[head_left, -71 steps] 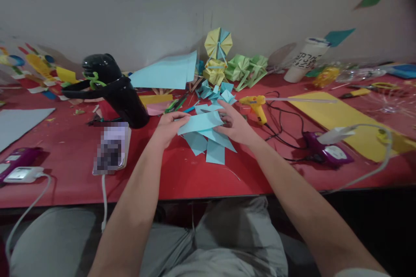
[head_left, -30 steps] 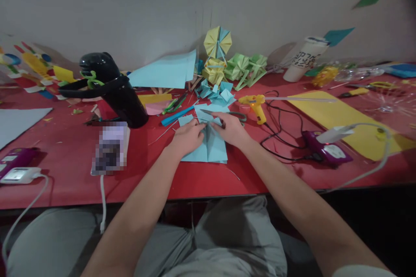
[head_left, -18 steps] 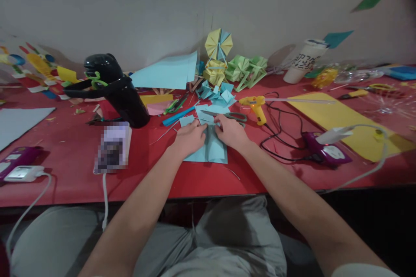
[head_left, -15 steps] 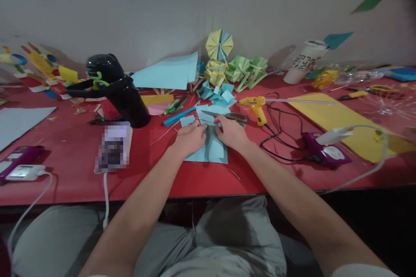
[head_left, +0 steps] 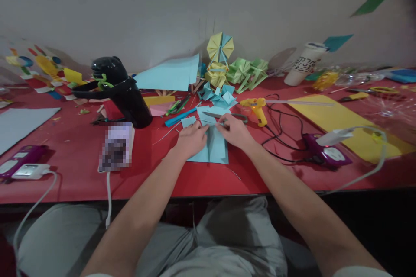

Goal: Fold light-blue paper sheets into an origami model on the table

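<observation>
A creased light blue paper (head_left: 217,149) lies on the red table near its front edge. My left hand (head_left: 192,139) rests on the paper's left part, its fingers reaching the upper edge near the middle crease. On the right side, my right hand (head_left: 234,130) has its fingers curled together at the paper's top edge; whatever is between them is too small to make out. Scissors (head_left: 212,114) lie just beyond, partly hidden by my right hand. Small blue paper pieces (head_left: 188,121) and a blue strip (head_left: 180,117) are behind my left hand.
A yellow glue gun (head_left: 258,110) with a black cable is at the right, near a purple power socket (head_left: 328,151). At the left stand a black tumbler (head_left: 133,106) and a phone (head_left: 116,147) with a white cable. Folded paper ornaments (head_left: 218,73) are at the back.
My right hand has lifted slightly and its fingers are more curled. My left hand stays on the paper. The view has shifted a little.
</observation>
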